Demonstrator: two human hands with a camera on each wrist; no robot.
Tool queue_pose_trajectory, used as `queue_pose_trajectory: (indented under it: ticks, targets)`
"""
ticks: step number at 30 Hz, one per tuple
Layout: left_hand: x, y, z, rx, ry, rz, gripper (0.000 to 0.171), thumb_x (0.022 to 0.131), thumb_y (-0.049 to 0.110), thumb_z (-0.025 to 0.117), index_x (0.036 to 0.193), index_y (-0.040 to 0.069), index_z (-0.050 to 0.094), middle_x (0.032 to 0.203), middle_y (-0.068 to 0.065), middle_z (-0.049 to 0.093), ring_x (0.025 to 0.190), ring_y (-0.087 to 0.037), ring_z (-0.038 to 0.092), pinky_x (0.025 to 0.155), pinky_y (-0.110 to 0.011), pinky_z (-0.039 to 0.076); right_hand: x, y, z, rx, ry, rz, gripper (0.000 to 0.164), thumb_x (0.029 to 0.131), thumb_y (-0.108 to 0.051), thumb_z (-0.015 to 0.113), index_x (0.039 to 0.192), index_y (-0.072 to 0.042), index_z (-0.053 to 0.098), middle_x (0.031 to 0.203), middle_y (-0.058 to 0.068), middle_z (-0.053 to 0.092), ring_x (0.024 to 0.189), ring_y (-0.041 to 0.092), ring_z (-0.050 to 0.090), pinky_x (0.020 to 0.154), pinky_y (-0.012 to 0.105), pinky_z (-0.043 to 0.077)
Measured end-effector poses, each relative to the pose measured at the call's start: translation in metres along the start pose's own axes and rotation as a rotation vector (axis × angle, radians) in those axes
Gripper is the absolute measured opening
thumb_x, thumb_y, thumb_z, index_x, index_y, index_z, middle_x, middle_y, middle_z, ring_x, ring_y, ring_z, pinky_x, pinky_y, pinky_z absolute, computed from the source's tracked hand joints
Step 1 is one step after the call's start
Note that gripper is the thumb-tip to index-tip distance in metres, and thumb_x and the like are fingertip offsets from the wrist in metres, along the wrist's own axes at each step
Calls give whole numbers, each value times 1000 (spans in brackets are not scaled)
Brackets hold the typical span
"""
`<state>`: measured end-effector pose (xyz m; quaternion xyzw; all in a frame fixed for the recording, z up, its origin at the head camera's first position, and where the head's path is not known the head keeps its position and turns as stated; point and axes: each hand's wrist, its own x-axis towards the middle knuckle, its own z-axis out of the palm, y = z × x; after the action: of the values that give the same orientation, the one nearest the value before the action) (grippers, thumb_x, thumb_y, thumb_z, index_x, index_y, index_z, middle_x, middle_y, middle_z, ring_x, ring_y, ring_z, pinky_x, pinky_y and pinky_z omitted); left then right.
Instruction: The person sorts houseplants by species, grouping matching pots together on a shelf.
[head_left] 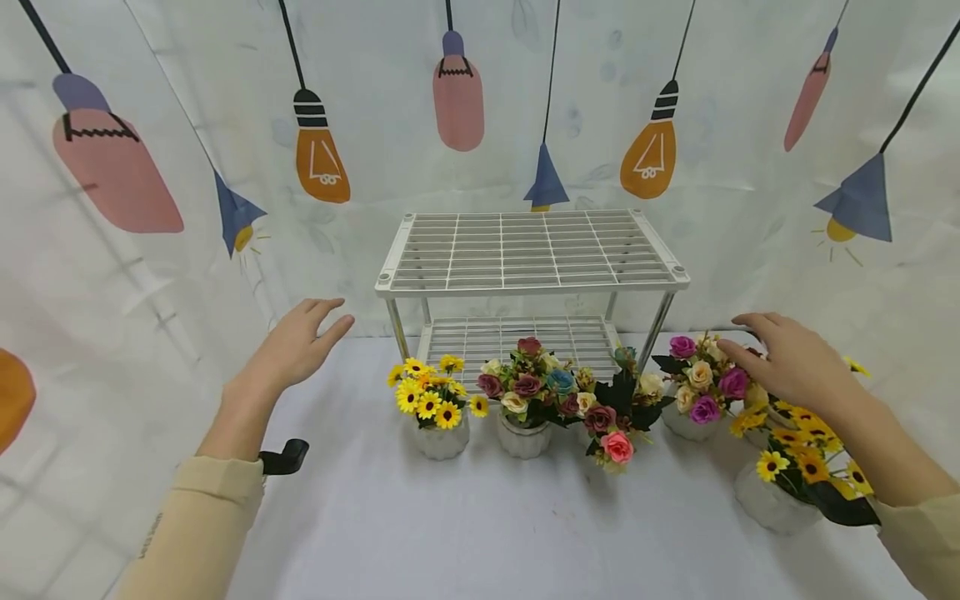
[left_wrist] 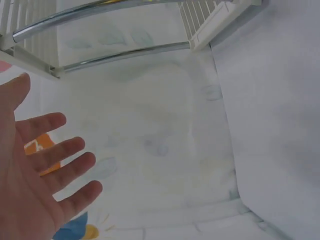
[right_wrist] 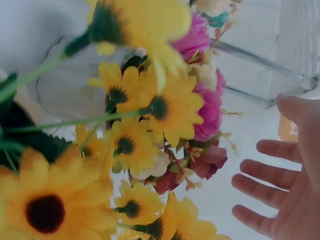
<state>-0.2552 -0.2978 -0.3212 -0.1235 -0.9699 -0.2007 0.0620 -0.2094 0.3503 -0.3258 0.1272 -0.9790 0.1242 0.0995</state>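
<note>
My left hand (head_left: 296, 346) hovers left of a white two-tier wire rack (head_left: 532, 291), its fingers spread and holding nothing. In the left wrist view the palm and separated fingers (left_wrist: 60, 155) show beside the rack's metal legs (left_wrist: 125, 54). On the other side, my right hand (head_left: 798, 367) hangs empty above the potted flowers, fingers extended. Nearest to it are a pot of purple and cream roses (head_left: 701, 375) and a pot of yellow sunflowers (head_left: 810, 454), which the right forearm partly covers. Yellow petals (right_wrist: 175, 110) fill much of the right wrist view.
In front of the rack stand a small sunflower pot (head_left: 441, 442), a pot of mixed roses (head_left: 523, 437) and a rose bunch with a coral bloom (head_left: 617, 447). A white cloth (head_left: 480, 533) covers the table. Behind hangs a lamp-patterned curtain (head_left: 360, 242).
</note>
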Motion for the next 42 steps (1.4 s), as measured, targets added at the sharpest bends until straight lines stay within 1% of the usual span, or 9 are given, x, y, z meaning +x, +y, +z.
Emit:
queue_pose_trajectory:
  ticks: [6,12,16,22,26,32,36,40,42]
  targets:
    - [1,19,2,-166,102,47,66,111,49,39,152,-2,44,150,-25,45,134,-44,44,108,-64,37,-14,-4,3,75,94,-40,51,106,-34,60,135,8,57,127,33,61,111,52,57,86,70,46]
    - [4,39,1,-411,147,21,62,111,47,42,153,2,45,145,-22,52,131,-41,50,105,-61,43,-29,-12,7,125,179,-34,45,105,-29,64,134,5,58,121,31,64,108,51,58,82,69,47]
    - [10,48,2,-606,148,-9,58,111,40,45,154,1,44,142,-22,54,126,-34,56,104,-51,49,-40,-17,10,146,199,-19,43,104,-25,65,132,6,59,118,29,65,105,50,59,79,67,48]
    - [20,57,3,-842,125,-76,61,108,41,53,154,3,43,140,-16,54,120,-25,58,108,-45,47,-58,-25,14,185,262,10,35,101,-22,69,128,-1,64,112,19,69,101,41,62,74,32,48]
    - [26,59,4,-909,106,-81,63,107,41,57,154,1,43,137,-12,55,121,-29,57,110,-46,45,-69,-29,18,198,362,1,33,97,-16,73,126,-2,66,109,17,70,99,36,60,72,21,40]
    - [30,60,4,-971,104,-103,58,105,34,62,150,-1,48,133,-9,59,118,-22,60,107,-41,48,-87,-30,30,192,557,6,33,93,-10,76,121,5,67,112,25,67,100,37,57,84,7,31]
    - [30,60,3,-1003,99,-97,59,105,32,63,149,-3,48,131,-8,60,116,-20,61,108,-39,48,-101,-34,37,187,695,35,32,91,-7,75,116,9,67,110,28,66,103,26,56,91,3,26]
    - [31,59,2,-1034,95,-95,58,105,30,64,150,-4,47,129,-7,61,115,-22,61,107,-39,48,-116,-40,42,181,736,116,29,90,-4,75,113,11,66,107,27,66,104,13,57,90,1,27]
    - [32,58,2,-1041,91,-97,58,105,29,64,150,-3,47,130,-8,60,116,-22,62,106,-38,49,-123,-42,46,186,749,171,26,89,-1,75,110,11,66,104,23,67,103,-5,50,86,2,28]
